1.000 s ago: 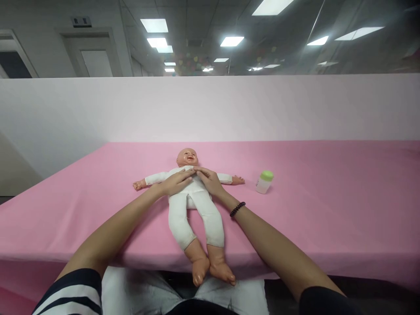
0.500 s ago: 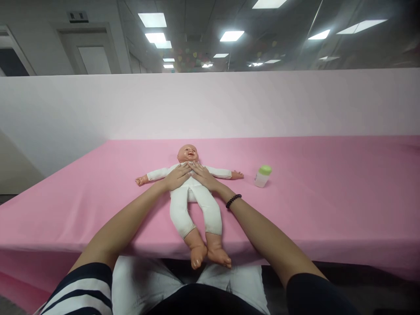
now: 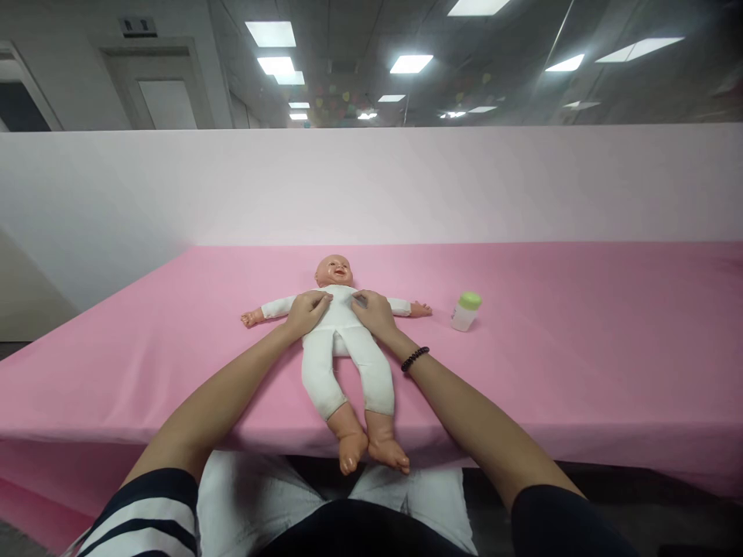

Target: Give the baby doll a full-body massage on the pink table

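Head view, looking down at a pink-covered tabletop [image 3: 586, 356]. Baby doll [image 3: 340, 340] in white cloth bodysuit lies on its back, centered on the tabletop, head away from the person, arms spread, bare plastic feet at the front edge. Left hand [image 3: 307, 313] sits palm down on the doll's right chest and shoulder, fingers together and slightly curved. Right hand [image 3: 371, 315] is the same on the other side, fingertips on the chest near the arm. Both hands look open and pressed on the cloth, no tight grip visible, with a small gap between them over the chest. Dark beaded bracelet [image 3: 415, 358] on right wrist. Small plastic bottle [image 3: 466, 313] with green cap stands upright to the right of the doll, near its hand, not touching. Striped sleeve [image 3: 142, 522] at lower left, black sleeve [image 3: 566, 526] at lower right, white trousers [image 3: 244, 499] below the tabletop edge. Pale pink partition [image 3: 371, 186] behind the tabletop.
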A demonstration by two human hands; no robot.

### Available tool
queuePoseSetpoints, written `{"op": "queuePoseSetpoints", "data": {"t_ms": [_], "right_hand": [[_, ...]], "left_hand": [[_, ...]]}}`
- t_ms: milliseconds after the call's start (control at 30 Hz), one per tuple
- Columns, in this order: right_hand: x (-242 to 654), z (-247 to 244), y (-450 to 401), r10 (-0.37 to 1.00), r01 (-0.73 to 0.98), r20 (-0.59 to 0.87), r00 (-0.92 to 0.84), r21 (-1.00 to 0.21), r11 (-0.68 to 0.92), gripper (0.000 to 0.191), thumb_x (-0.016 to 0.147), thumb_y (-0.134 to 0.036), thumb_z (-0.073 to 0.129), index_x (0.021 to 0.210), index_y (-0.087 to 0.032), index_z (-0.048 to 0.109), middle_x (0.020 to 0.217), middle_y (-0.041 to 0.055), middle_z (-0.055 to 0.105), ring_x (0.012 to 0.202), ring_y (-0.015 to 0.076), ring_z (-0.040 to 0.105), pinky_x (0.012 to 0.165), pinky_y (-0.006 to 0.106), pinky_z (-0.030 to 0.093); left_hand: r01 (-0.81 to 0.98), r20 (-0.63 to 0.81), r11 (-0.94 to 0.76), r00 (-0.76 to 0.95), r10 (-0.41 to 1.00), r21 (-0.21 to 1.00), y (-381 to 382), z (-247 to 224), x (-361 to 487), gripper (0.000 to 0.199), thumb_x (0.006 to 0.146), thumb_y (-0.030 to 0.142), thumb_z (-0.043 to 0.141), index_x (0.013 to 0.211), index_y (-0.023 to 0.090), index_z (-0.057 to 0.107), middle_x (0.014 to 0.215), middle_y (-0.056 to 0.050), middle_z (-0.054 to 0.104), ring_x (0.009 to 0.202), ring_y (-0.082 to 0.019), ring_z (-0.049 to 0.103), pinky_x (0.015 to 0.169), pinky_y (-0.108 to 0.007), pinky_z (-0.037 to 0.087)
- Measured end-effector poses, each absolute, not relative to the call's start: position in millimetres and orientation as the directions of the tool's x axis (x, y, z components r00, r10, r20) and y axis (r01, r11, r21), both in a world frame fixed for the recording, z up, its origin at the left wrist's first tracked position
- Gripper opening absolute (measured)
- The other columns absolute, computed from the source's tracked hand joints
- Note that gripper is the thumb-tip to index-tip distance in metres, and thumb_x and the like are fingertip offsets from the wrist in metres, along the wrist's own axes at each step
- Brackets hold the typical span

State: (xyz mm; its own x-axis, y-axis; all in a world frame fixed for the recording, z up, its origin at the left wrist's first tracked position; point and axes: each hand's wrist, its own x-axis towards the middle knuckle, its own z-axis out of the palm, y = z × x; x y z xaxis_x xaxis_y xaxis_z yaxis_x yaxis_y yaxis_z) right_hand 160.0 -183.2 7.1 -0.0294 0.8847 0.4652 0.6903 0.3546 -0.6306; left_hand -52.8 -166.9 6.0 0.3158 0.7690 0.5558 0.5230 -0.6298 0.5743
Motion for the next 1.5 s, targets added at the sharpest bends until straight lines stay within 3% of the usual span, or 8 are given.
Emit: {"op": "queuePoseSetpoints", "data": {"t_ms": [133,267,567,733,867,1067,1233,1500], "right_hand": [[157,2,-181,0.835,0.512,0.540,-0.104,-0.691,0.510,0.026,0.088,-0.020,0.059,0.101,-0.020,0.082,0.111,0.0070,0.081,0.111,0.0258,0.075,0.107,0.041,0.055],[159,2,-182,0.815,0.409,0.483,-0.320,-0.705,0.579,0.037,0.096,-0.027,0.054,0.122,-0.025,0.080,0.132,0.0036,0.075,0.146,0.0276,0.054,0.124,0.049,0.041],[162,1,-170,0.902,0.629,0.216,-0.373,-0.656,0.417,0.066,0.105,-0.054,0.049,0.164,-0.027,0.039,0.176,0.0063,0.015,0.166,0.0303,0.006,0.132,0.057,0.005],[161,1,-176,0.952,0.690,0.264,-0.157,-0.660,0.297,0.067,0.103,-0.050,0.050,0.158,-0.013,0.049,0.166,0.0168,0.042,0.157,0.0339,0.035,0.129,0.050,0.027],[164,5,-185,0.901,0.743,0.433,-0.016,-0.598,0.300,0.037,0.098,-0.034,0.055,0.118,-0.016,0.079,0.124,0.0162,0.077,0.117,0.0326,0.072,0.105,0.042,0.052],[161,0,-184,0.830,0.529,0.542,-0.130,-0.670,0.521,0.034,0.097,-0.028,0.052,0.105,-0.021,0.084,0.114,0.0053,0.081,0.113,0.0282,0.075,0.106,0.042,0.055],[163,-1,-183,0.786,0.417,0.512,-0.346,-0.666,0.618,0.042,0.099,-0.034,0.053,0.133,-0.023,0.075,0.140,0.0050,0.070,0.144,0.0258,0.056,0.126,0.044,0.038],[161,3,-175,0.921,0.661,0.183,-0.343,-0.649,0.376,0.079,0.103,-0.057,0.051,0.168,-0.018,0.030,0.176,0.0113,0.011,0.166,0.0304,0.004,0.133,0.053,0.003]], "left_hand": [[0.468,0.572,-0.682,0.376,0.729,0.562,-168,5,-53,0.046,0.101,0.047,0.046,0.110,0.018,0.080,0.123,-0.010,0.079,0.118,-0.026,0.073,0.110,-0.041,0.054],[0.506,0.487,-0.677,0.470,0.736,0.534,-161,3,-55,0.056,0.101,0.047,0.043,0.140,0.016,0.068,0.154,-0.011,0.059,0.149,-0.026,0.051,0.128,-0.045,0.035],[0.706,0.227,-0.510,0.462,0.858,0.491,-159,9,-54,0.077,0.102,0.059,0.039,0.166,0.018,0.031,0.175,-0.011,0.018,0.165,-0.031,0.010,0.132,-0.059,0.010],[0.745,0.305,-0.413,0.289,0.908,0.523,-170,15,-50,0.070,0.101,0.050,0.045,0.157,0.009,0.046,0.168,-0.018,0.037,0.159,-0.034,0.031,0.130,-0.050,0.026],[0.708,0.472,-0.488,0.244,0.847,0.511,-173,14,-49,0.041,0.095,0.034,0.051,0.124,0.019,0.076,0.137,-0.009,0.073,0.132,-0.030,0.066,0.117,-0.045,0.048],[0.541,0.532,-0.674,0.421,0.735,0.503,-171,10,-54,0.041,0.092,0.031,0.050,0.117,0.022,0.081,0.129,-0.005,0.076,0.126,-0.027,0.070,0.114,-0.045,0.053],[0.447,0.432,-0.762,0.637,0.639,0.468,-169,15,-57,0.053,0.097,0.037,0.047,0.145,0.022,0.066,0.154,-0.003,0.059,0.157,-0.029,0.038,0.130,-0.049,0.032],[0.660,0.290,-0.630,0.560,0.776,0.410,-162,11,-52,0.077,0.101,0.059,0.038,0.162,0.012,0.039,0.173,-0.015,0.025,0.164,-0.032,0.017,0.133,-0.052,0.016]]}}
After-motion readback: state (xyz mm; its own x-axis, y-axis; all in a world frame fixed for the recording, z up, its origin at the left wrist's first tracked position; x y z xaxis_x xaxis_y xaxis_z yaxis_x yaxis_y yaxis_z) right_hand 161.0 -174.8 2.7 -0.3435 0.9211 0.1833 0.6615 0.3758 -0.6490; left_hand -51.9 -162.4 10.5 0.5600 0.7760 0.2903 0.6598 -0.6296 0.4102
